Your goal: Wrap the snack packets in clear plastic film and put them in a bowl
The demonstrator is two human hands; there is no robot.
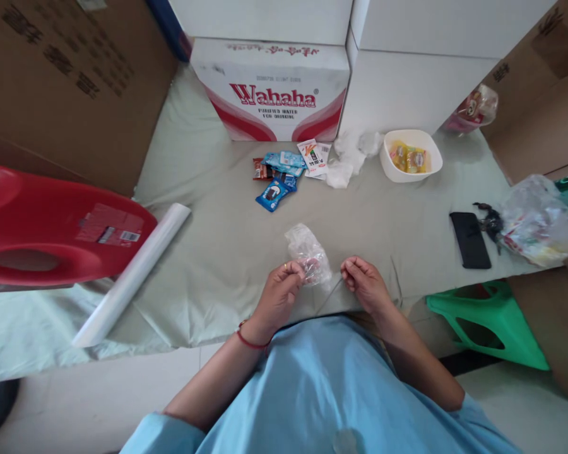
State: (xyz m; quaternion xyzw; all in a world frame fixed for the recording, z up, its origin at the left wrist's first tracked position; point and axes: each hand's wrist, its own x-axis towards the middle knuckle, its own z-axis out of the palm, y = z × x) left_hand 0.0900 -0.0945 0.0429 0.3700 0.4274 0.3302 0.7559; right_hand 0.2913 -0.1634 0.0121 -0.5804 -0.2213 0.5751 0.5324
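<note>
My left hand [280,295] is closed in a pinch on a small clear plastic bag [307,252] with something reddish inside. The bag rests on the pale green cloth [218,239] near its front edge. My right hand [363,282] is closed too, its fingers pinching the bag's other corner or a thin strip of plastic; I cannot make out which. Both hands sit close together just in front of my blue shirt. A red cord circles my left wrist.
Snack packets [284,171] lie beyond the hands by a Wahaha box [271,88]. A white bowl [411,154] holds yellow packets. A plastic roll [132,272] and red stool [52,224] are left; a black phone [470,239], filled bag [539,221] and green stool [492,321] right.
</note>
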